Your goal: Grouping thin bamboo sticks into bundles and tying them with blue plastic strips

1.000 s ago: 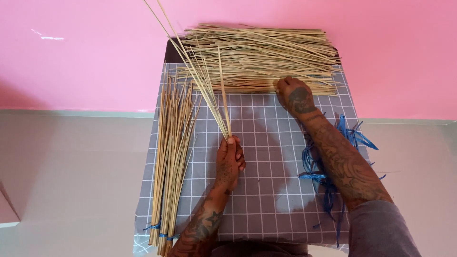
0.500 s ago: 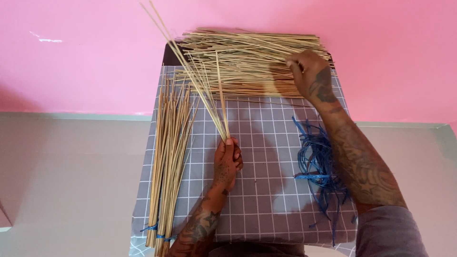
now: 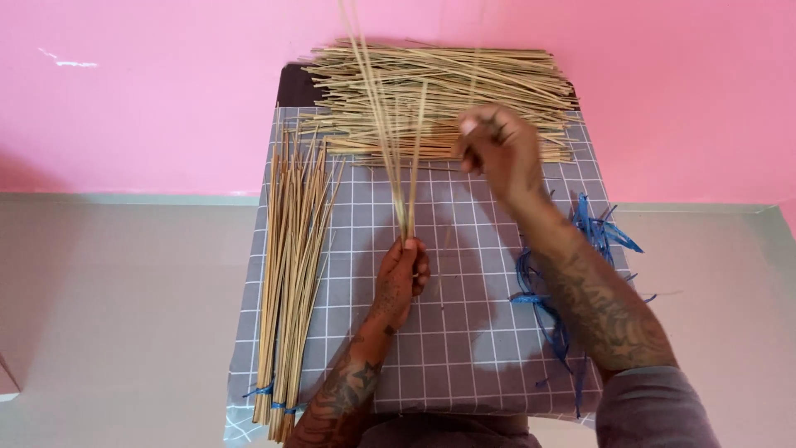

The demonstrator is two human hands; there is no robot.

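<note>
Left hand (image 3: pixel 401 278) closed around upright thin sticks (image 3: pixel 390 124), right hand (image 3: pixel 497 149) (blurred, grip unclear) above stick pile (image 3: pixel 464 83).

Bright even light, soft shadows, motion-blurred right hand (image 3: pixel 497 149)

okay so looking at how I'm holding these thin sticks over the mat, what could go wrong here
The left hand pinches only the bottom ends of the upright sticks, which fan out above, so some may slip or snap. The right hand, raised and blurred beside them, could knock them sideways. Its forearm passes over the blue strips at the grid mat's right edge and might drag them off.
</note>
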